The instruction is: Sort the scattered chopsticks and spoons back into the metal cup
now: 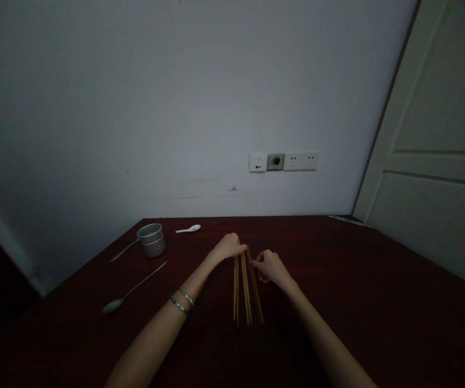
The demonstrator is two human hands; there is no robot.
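Evidently, the step in hand is a settling of the chopsticks [246, 288], which lie in three pairs on the table [357, 280], directly under and nearer the person than the fingers of the left hand [227, 247]. Those fingers bend over the far ends of the pairs; whether they grip any stick or merely press on the tips cannot be told, since the hand hides the contact. The fingers of the right hand [272, 265] are curled, with thumb and forefinger at the outer edge of the darker pair [255, 285], short of its far end; a pinch cannot be confirmed. The next move seems to call for a light, level touch, as thin sticks could roll or cross.

The long axes run away from the person, toward the wall [200, 134] beyond the fingers. The pair farthest left lies nearly straight, while the middle and darker pairs slant, so the near ends spread and the far ends crowd beneath the left fingertips. Which ends taper is too dim to tell. Well left of the left fingers are a metal cup [152, 242] and a long spoon [113, 306].
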